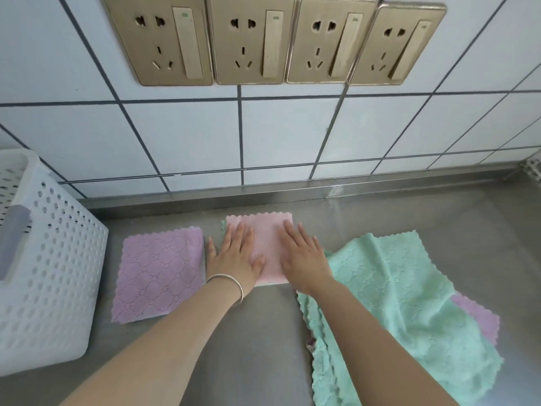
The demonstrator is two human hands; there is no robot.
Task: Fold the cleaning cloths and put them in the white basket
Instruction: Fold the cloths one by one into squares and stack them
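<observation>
A folded pink cloth (268,238) lies on the steel counter near the wall. My left hand (234,253) and my right hand (304,256) both press flat on it with straight fingers. A folded purple cloth (158,273) lies just to the left. On the right an unfolded green cloth (395,303) is spread out, with another purple cloth (477,315) showing from under its right edge. The white basket (55,265) stands at the far left, its perforated wall facing me.
The steel counter (248,347) runs under a white tiled wall with several gold sockets (251,42). A grey object (13,232) sits inside the basket. A small white perforated item (534,168) peeks in at the far right edge.
</observation>
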